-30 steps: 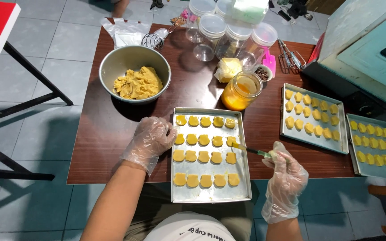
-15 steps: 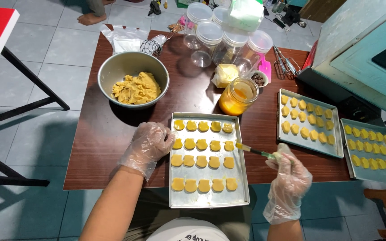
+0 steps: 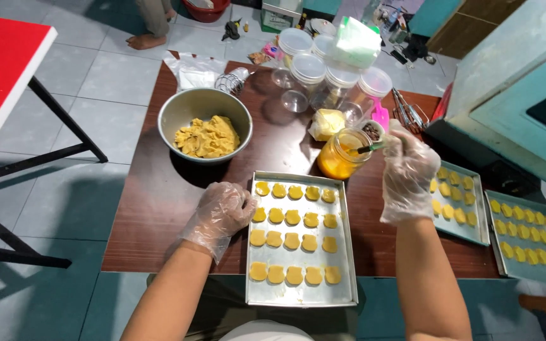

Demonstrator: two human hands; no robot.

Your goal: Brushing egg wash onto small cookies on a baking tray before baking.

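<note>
A metal baking tray (image 3: pixel 349 252) holds rows of several yellow cookie pieces (image 3: pixel 293 218) in front of me. My left hand (image 3: pixel 222 211), in a clear plastic glove, rests on the tray's left rim with nothing in it. My right hand (image 3: pixel 407 165), also gloved, grips a small green-handled brush (image 3: pixel 369 149) whose tip dips into a glass jar of orange-yellow liquid (image 3: pixel 339 156) beyond the tray.
A metal bowl of yellow dough (image 3: pixel 205 124) stands at the back left of the brown table (image 3: pixel 159 208). Clear lidded containers (image 3: pixel 323 72) crowd the back. Two more trays of cookies (image 3: pixel 462 202) (image 3: pixel 529 240) lie at the right. A red table (image 3: pixel 1 69) stands at the left.
My right hand has lifted the brush from the tray's right edge and carried it up to the jar. The left hand has stayed on the tray's left rim.
</note>
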